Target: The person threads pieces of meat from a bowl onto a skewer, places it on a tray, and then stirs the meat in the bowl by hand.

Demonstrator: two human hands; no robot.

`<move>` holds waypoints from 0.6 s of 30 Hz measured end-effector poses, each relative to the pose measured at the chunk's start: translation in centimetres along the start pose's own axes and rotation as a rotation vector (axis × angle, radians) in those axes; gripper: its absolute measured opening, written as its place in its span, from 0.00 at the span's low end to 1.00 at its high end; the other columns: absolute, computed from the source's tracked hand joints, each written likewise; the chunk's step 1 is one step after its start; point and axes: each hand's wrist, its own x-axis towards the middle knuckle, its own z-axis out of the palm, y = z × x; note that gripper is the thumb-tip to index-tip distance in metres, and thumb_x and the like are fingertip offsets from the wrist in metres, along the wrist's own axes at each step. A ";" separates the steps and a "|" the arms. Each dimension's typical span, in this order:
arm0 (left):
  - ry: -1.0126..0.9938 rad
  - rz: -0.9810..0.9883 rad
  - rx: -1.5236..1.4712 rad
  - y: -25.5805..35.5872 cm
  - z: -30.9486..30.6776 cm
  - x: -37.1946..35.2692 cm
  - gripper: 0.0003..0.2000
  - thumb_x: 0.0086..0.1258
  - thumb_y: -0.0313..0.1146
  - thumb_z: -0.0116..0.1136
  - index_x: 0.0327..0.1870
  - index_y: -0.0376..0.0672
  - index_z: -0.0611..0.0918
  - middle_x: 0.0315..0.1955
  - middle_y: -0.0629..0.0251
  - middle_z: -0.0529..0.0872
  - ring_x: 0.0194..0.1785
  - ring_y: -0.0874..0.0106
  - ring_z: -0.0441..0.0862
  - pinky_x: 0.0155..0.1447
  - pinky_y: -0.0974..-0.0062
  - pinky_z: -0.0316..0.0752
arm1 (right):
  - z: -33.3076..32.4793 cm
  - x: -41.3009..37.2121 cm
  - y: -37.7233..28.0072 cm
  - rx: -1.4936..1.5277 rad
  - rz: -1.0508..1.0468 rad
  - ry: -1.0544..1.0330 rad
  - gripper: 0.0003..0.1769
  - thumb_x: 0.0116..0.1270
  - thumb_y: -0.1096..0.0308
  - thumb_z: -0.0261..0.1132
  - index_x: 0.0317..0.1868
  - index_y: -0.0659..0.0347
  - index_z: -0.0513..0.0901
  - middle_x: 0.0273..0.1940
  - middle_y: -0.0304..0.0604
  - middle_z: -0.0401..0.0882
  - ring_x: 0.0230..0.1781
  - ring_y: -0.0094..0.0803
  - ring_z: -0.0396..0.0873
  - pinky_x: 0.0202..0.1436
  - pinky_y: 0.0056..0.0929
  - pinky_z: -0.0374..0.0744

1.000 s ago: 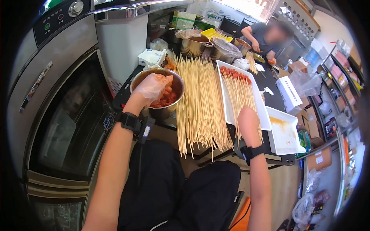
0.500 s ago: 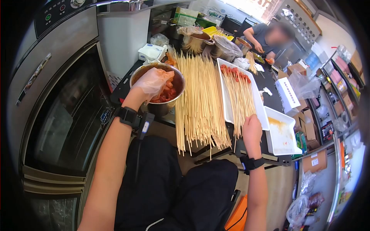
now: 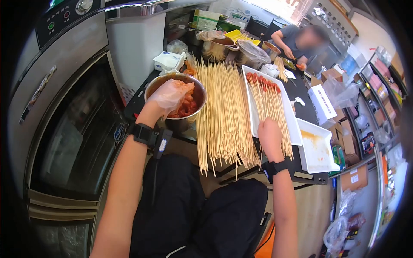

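My left hand [image 3: 170, 95], in a clear plastic glove, is over a metal pot [image 3: 201, 88], its closed fingers among red pieces of meat [image 3: 186, 107]; what they grip is too small to tell. A broad pile of bare wooden skewers [image 3: 223, 112] lies right of the pot. My right hand [image 3: 270, 132] is closed at the lower left of a white tray [image 3: 294, 129], by the handle ends of skewers tipped with red meat [image 3: 263, 84]. Whether it holds a skewer is hidden.
Another white tray [image 3: 316, 150] with brownish liquid stands at right, near a white box [image 3: 322, 103]. Behind are pots with plastic bags [image 3: 254, 52] and a tissue pack [image 3: 169, 61]. Across the table sits another person [image 3: 297, 41]. Shelves line the right; an oven [image 3: 71, 129] stands left.
My right hand has moved left and slightly up, from the skewer ends inside the tray to the tray's left side. My left hand stays in the pot, its fingers slightly lower.
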 end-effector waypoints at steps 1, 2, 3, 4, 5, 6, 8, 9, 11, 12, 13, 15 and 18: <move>-0.026 0.011 0.006 0.0 -0.1 0.0 0.17 0.69 0.43 0.48 0.45 0.38 0.78 0.34 0.66 0.82 0.32 0.77 0.75 0.37 0.80 0.70 | -0.4 -0.1 -0.4 -0.004 -0.026 -0.037 0.10 0.61 0.69 0.52 0.31 0.67 0.75 0.30 0.55 0.77 0.30 0.50 0.78 0.33 0.44 0.77; -0.027 0.010 0.009 -0.1 -0.1 0.2 0.17 0.69 0.43 0.48 0.45 0.38 0.78 0.34 0.66 0.82 0.32 0.77 0.75 0.37 0.80 0.70 | 0.0 0.3 -0.2 -0.002 -0.024 -0.038 0.10 0.61 0.69 0.52 0.31 0.67 0.75 0.30 0.55 0.77 0.30 0.50 0.78 0.33 0.44 0.77; 0.001 0.031 -0.001 -0.4 0.0 0.3 0.16 0.69 0.42 0.48 0.41 0.37 0.79 0.33 0.64 0.83 0.33 0.74 0.77 0.38 0.78 0.71 | 0.5 0.9 0.4 -0.027 -0.010 -0.021 0.09 0.60 0.69 0.52 0.31 0.67 0.75 0.30 0.55 0.77 0.30 0.50 0.78 0.33 0.44 0.77; 0.028 0.051 -0.011 -0.7 0.1 0.5 0.15 0.69 0.41 0.48 0.37 0.36 0.79 0.32 0.61 0.84 0.33 0.71 0.79 0.40 0.76 0.71 | 0.9 1.3 1.0 -0.053 0.005 -0.005 0.09 0.59 0.69 0.52 0.31 0.67 0.76 0.31 0.55 0.77 0.31 0.51 0.78 0.33 0.44 0.77; 0.026 0.046 -0.011 -0.4 0.2 0.1 0.15 0.69 0.41 0.48 0.37 0.36 0.79 0.32 0.61 0.84 0.33 0.71 0.79 0.40 0.76 0.71 | 0.6 1.6 1.2 -0.063 0.001 -0.066 0.09 0.59 0.70 0.52 0.31 0.66 0.76 0.32 0.55 0.76 0.31 0.51 0.78 0.34 0.45 0.77; 0.034 0.033 -0.030 0.1 0.3 -0.3 0.15 0.69 0.41 0.48 0.37 0.36 0.79 0.32 0.61 0.84 0.33 0.71 0.79 0.39 0.77 0.71 | 0.9 1.7 1.7 -0.064 0.003 -0.069 0.09 0.59 0.70 0.52 0.31 0.66 0.76 0.32 0.55 0.76 0.31 0.51 0.78 0.34 0.45 0.77; 0.042 0.022 -0.050 0.3 0.3 -0.4 0.15 0.68 0.41 0.48 0.36 0.36 0.79 0.31 0.61 0.84 0.33 0.71 0.79 0.39 0.77 0.71 | 1.5 2.1 2.4 -0.053 -0.035 -0.150 0.07 0.58 0.72 0.52 0.31 0.66 0.75 0.33 0.56 0.76 0.31 0.52 0.78 0.36 0.46 0.76; 0.034 0.018 -0.054 0.1 0.2 -0.1 0.15 0.68 0.41 0.49 0.36 0.35 0.80 0.31 0.61 0.84 0.33 0.72 0.79 0.39 0.77 0.71 | 1.5 2.0 2.4 -0.056 -0.037 -0.149 0.07 0.58 0.72 0.52 0.31 0.66 0.75 0.33 0.56 0.76 0.31 0.52 0.78 0.36 0.46 0.76; 0.029 0.011 -0.061 -0.1 0.1 0.1 0.16 0.68 0.41 0.49 0.36 0.35 0.80 0.31 0.61 0.84 0.32 0.72 0.79 0.38 0.77 0.71 | 1.7 1.6 2.1 0.005 -0.041 0.004 0.06 0.57 0.75 0.52 0.29 0.67 0.74 0.32 0.56 0.76 0.33 0.54 0.77 0.37 0.46 0.76; 0.025 -0.002 -0.062 -0.1 0.1 0.1 0.16 0.68 0.41 0.49 0.36 0.35 0.80 0.31 0.61 0.84 0.32 0.71 0.79 0.38 0.77 0.71 | 1.9 1.6 2.3 0.005 -0.043 -0.001 0.06 0.57 0.75 0.52 0.29 0.67 0.74 0.32 0.56 0.76 0.33 0.54 0.77 0.37 0.46 0.76; 0.020 -0.017 -0.062 -0.1 0.1 0.0 0.16 0.67 0.41 0.50 0.36 0.35 0.80 0.31 0.60 0.84 0.32 0.71 0.79 0.38 0.77 0.71 | 2.3 1.6 2.6 0.026 -0.025 -0.009 0.05 0.57 0.75 0.52 0.29 0.68 0.74 0.32 0.56 0.77 0.33 0.54 0.77 0.37 0.45 0.76; 0.025 0.001 -0.033 0.4 0.2 -0.5 0.16 0.67 0.42 0.49 0.37 0.35 0.80 0.32 0.59 0.84 0.32 0.71 0.79 0.39 0.77 0.71 | 2.4 1.7 3.4 0.048 -0.004 -0.019 0.05 0.57 0.76 0.52 0.29 0.68 0.74 0.32 0.57 0.77 0.34 0.53 0.77 0.37 0.44 0.75; 0.035 0.026 -0.014 0.0 0.2 -0.2 0.17 0.67 0.42 0.49 0.37 0.35 0.80 0.32 0.58 0.84 0.33 0.70 0.79 0.40 0.76 0.71 | 2.1 1.9 4.8 0.291 0.010 -0.131 0.07 0.58 0.74 0.53 0.34 0.67 0.75 0.33 0.56 0.77 0.34 0.51 0.77 0.36 0.42 0.75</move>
